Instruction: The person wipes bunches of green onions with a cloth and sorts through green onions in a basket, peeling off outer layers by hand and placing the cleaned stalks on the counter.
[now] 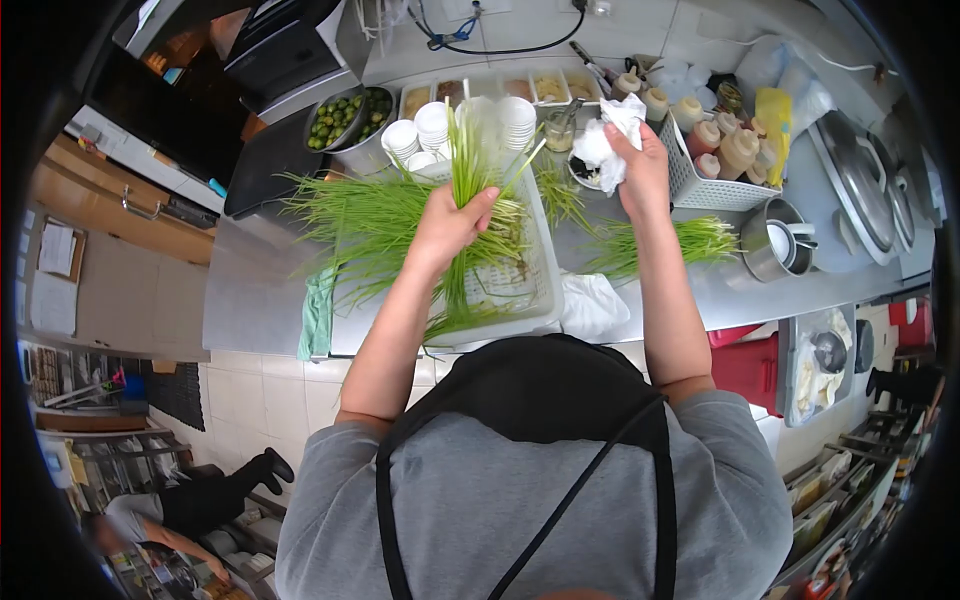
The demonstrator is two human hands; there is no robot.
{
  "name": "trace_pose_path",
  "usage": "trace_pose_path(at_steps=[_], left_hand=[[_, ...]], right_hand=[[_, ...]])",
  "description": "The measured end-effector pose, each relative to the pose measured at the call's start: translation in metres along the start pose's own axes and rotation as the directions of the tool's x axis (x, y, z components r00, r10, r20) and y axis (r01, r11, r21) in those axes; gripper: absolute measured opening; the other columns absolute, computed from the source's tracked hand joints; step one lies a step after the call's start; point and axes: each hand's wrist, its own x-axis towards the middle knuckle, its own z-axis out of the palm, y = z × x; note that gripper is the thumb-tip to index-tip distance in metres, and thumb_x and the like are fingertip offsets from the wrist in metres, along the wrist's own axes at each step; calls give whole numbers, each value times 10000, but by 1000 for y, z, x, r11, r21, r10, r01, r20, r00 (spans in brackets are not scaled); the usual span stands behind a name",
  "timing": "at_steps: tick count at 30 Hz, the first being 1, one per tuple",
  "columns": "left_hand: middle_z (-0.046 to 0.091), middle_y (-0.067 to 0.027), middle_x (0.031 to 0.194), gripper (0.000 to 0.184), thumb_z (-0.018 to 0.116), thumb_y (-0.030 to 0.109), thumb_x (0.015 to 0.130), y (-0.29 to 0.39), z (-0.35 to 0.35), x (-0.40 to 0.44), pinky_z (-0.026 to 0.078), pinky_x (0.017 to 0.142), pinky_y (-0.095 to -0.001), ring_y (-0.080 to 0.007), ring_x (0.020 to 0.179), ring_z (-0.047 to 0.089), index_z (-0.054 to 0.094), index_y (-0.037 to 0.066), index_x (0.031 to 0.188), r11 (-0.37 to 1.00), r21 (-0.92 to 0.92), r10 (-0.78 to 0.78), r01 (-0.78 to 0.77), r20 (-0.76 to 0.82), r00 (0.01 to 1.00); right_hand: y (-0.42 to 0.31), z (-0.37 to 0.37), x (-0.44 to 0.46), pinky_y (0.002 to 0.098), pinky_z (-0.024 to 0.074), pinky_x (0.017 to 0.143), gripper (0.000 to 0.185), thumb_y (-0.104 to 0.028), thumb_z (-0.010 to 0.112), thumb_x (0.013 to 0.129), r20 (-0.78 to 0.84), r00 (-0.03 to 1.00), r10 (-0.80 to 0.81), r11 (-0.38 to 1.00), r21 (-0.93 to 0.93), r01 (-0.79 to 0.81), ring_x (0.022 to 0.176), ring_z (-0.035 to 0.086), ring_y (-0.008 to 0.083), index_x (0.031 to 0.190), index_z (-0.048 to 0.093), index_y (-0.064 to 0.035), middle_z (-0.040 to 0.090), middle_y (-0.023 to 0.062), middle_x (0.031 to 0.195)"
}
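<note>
My left hand (450, 228) is closed around an upright bunch of chives (466, 165), above a white plastic basket (548, 262). More loose chives (365, 220) spread across the basket and hang over its left side. My right hand (642, 168) grips a crumpled white paper towel (606, 148), raised over the counter to the right of the basket. Below the towel is a small dark-filled bowl (584, 172), partly covered by it. A separate pile of chives (675, 247) lies on the steel counter, beneath and beside my right forearm.
White cups (432, 122) and a bowl of small green citrus (338, 122) stand behind the basket. Squeeze bottles fill a white crate (715, 190) at right, near a steel pot (768, 250). Another person (190, 510) is at lower left.
</note>
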Motion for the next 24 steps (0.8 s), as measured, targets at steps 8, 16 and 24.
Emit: trace_pose_path(at_steps=[8, 16, 24], left_hand=[[455, 13, 512, 235, 534, 240, 833, 57, 51, 26, 294, 384, -216, -62, 407, 387, 513, 52, 694, 936, 328, 51, -130, 239, 970], [594, -121, 638, 348, 584, 239, 762, 51, 226, 85, 446, 601, -353, -233, 561, 581, 524, -46, 952, 723, 438, 56, -534, 734, 677], [475, -220, 1151, 644, 659, 240, 664, -15, 329, 121, 365, 901, -395, -349, 1069, 453, 390, 23, 1208, 491, 616, 81, -616, 671, 737]], right_hand=[[-49, -144, -32, 253, 434, 681, 257, -219, 539, 837, -407, 907, -107, 990, 40, 135, 789, 554, 118, 970, 545, 0, 582, 54, 901], [-123, -236, -130, 259, 439, 651, 283, -249, 473, 869, -696, 663, -275, 959, -248, 137, 751, 549, 129, 986, 516, 6, 564, 55, 879], [-117, -284, -175, 253, 440, 671, 243, -219, 455, 879, -767, 583, -270, 961, -247, 122, 776, 539, 120, 985, 503, -6, 558, 58, 884]])
